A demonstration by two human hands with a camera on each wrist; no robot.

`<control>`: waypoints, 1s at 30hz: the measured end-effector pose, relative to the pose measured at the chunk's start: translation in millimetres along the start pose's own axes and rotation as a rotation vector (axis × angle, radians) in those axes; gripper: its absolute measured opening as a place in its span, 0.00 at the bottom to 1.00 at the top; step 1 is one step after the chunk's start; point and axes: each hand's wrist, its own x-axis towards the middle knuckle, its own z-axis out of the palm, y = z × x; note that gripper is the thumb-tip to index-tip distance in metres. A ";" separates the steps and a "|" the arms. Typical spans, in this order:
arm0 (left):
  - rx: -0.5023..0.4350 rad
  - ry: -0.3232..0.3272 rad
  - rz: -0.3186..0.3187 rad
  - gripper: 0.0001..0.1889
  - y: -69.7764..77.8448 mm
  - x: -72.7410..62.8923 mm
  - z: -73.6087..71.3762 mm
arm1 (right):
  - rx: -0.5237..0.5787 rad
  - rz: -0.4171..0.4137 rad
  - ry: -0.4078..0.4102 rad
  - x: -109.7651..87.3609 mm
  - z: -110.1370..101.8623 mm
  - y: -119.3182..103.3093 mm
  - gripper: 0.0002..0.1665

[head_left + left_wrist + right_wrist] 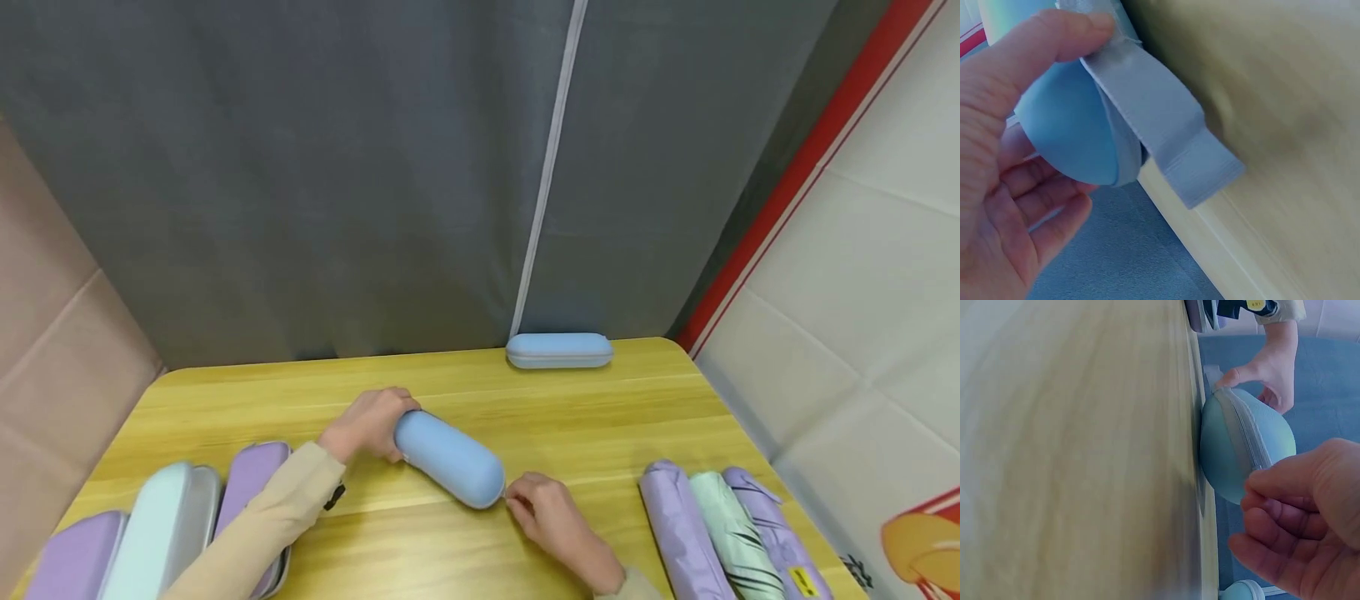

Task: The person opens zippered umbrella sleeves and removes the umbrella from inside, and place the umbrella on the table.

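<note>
A blue zippered hard case point(450, 458) lies slanted at the middle of the table. My left hand point(375, 423) grips its far left end, thumb on one side and fingers round the other. A grey fabric strap point(1154, 112) sticks out by the left thumb in the left wrist view. At the opposite, rounded end, my right hand point(551, 517) pinches with thumb and forefinger right at the zipper point(1249, 434). The zipper pull is mostly hidden by those fingertips. In the right wrist view the zipper line looks closed along the visible side.
Another blue case point(559, 350) stands at the table's back edge. Purple point(78, 554) and mint point(153, 525) cases line the left side, partly behind my left sleeve. Folded umbrellas in purple point(682, 529) and mint point(735, 533) lie at the right. A grey curtain point(300, 183) hangs behind.
</note>
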 end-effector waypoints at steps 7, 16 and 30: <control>0.028 0.016 -0.039 0.30 5.0 -2.2 -2.3 | 0.001 0.023 -0.007 3.6 -4.1 -1.9 0.06; 0.017 0.028 -0.059 0.26 4.4 -4.3 -0.2 | 0.001 0.075 -0.016 8.3 -5.6 -2.5 0.07; 0.000 0.097 -0.145 0.28 15.6 -13.1 4.6 | -0.026 0.098 0.097 15.0 8.4 -8.2 0.09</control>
